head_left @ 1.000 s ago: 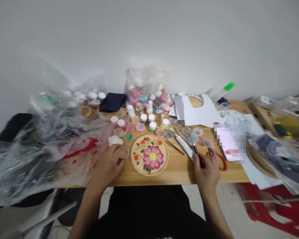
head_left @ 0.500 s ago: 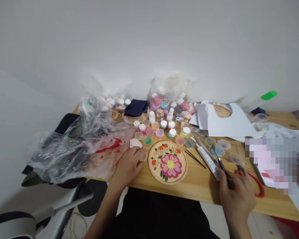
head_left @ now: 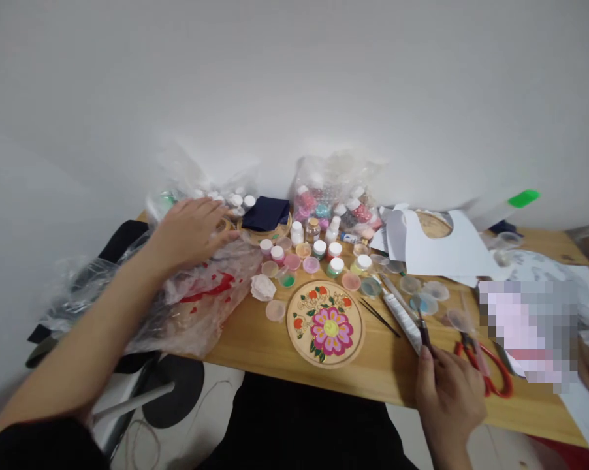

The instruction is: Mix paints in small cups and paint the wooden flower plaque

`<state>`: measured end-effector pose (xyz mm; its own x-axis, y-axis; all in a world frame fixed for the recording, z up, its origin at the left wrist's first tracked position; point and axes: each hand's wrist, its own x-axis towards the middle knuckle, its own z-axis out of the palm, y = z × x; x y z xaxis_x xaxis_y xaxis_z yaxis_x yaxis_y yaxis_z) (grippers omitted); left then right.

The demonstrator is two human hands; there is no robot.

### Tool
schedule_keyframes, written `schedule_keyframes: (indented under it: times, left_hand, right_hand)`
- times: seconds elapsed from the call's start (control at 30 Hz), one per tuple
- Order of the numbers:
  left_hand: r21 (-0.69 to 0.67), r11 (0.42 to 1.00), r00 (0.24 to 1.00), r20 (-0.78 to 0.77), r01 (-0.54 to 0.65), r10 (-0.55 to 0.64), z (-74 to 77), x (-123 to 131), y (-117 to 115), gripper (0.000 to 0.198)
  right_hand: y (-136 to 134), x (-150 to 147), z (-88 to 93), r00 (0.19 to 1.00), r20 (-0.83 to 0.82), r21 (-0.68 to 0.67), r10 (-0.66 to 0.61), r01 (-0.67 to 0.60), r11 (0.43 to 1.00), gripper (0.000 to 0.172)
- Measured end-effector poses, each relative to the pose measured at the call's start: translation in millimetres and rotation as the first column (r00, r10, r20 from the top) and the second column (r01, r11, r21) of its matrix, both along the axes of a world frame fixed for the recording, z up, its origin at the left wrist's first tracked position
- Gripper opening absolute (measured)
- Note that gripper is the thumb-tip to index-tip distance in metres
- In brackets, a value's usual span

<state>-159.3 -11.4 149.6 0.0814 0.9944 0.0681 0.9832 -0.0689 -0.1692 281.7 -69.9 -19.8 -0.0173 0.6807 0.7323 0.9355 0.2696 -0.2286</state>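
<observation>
My left hand [head_left: 191, 228] reaches over the clear plastic bag [head_left: 209, 326] at the back left, fingers stretched out. Close to its fingertips are several white-capped jars [head_left: 236, 200] and a folded dark blue cloth [head_left: 266, 213]. What lies under the palm is hidden. My right hand [head_left: 451, 388] is closed around a dark-handled paintbrush [head_left: 424, 331], whose tip points towards a small cup with blue paint [head_left: 426, 304]. Between the hands lies a round wooden board [head_left: 300, 346] with a pink flower, orange blooms and green leaves on it.
Behind the board stand small paint pots [head_left: 335, 266] and open cups [head_left: 351, 281]. Tweezers [head_left: 380, 318], a paint tube [head_left: 403, 323] and red-handled pliers [head_left: 500, 372] lie on the right. A bag of jars [head_left: 331, 189] leans on the wall beside white paper [head_left: 446, 251].
My left hand has left the table beside the board and moved forward and left over the plastic bag, uncovering a small cup. My right hand still holds the paintbrush.
</observation>
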Motion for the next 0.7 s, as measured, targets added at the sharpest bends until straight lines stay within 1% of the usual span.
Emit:
schedule_keyframes:
  times: [0.03,0.1,0.17,0.2,0.27,0.3,0.33,0.4,0.47,0.53,0.6,0.63,0.7]
  left_hand:
    - [-0.043,0.997,0.996,-0.065,-0.066,0.063,1.6,-14,7,0.058]
    - [-0.139,0.963,0.965,-0.155,-0.231,0.209,-2.6,-42,12,0.058]
    - [-0.238,0.938,0.965,-0.124,-0.253,0.229,-12.9,-67,7,0.061]
    - [-0.255,0.934,0.967,-0.118,-0.25,0.227,-18.5,-77,3,0.062]
    - [-0.289,0.933,0.976,-0.109,-0.215,0.191,-27.3,-90,-4,0.062]
    - [-0.295,0.933,0.977,-0.112,-0.207,0.181,-29.5,-92,-6,0.062]
    - [-0.29,0.935,0.977,-0.119,-0.202,0.174,-29.7,-91,-7,0.06]
    - [-0.239,0.95,0.975,-0.144,-0.199,0.168,-25.3,-81,-5,0.058]
    - [-0.122,0.979,0.975,-0.17,-0.166,0.144,-16.9,-65,2,0.055]
    - [-0.067,0.992,0.985,-0.139,-0.111,0.101,-9.0,-48,13,0.053]
    - [-0.074,0.997,0.993,-0.119,-0.021,0.012,-4.8,-36,24,0.052]
    - [-0.072,0.997,0.993,-0.114,0.006,-0.014,-4.4,-33,29,0.054]
    - [-0.083,0.997,0.995,-0.095,-0.006,-0.002,-5.9,-34,37,0.061]
  right_hand:
    - [0,0,-0.2,1.0,0.007,0.016,0.002,-0.002,1.0,0.017]
    - [1,-1,0.5,0.999,0.028,0.042,0.018,-0.019,0.999,0.015]
    - [2,-1,1.9,0.999,0.041,0.046,0.026,-0.028,0.999,0.017]
    - [3,-1,2.4,0.999,0.044,0.044,0.029,-0.031,0.999,0.018]
    - [3,-2,2.4,0.999,0.035,0.03,0.03,-0.031,0.999,0.02]
    - [3,-2,1.6,0.999,0.027,0.021,0.024,-0.024,0.999,0.02]
    - [3,-1,0.3,1.0,0.019,0.015,0.013,-0.013,1.0,0.019]
    - [1,-1,-2.9,1.0,-0.001,-0.005,-0.02,0.02,1.0,0.019]
    - [0,1,-5.9,0.998,-0.035,-0.037,-0.048,0.047,0.998,0.02]
    - [-2,2,-7.5,0.994,-0.084,-0.072,-0.066,0.06,0.996,0.02]
    - [-3,3,-8.1,0.989,-0.125,-0.084,-0.074,0.064,0.994,0.02]
    - [-4,4,-8.2,0.988,-0.14,-0.085,-0.073,0.061,0.994,0.021]
    - [-4,4,-8.6,0.984,-0.157,-0.096,-0.081,0.067,0.993,0.023]
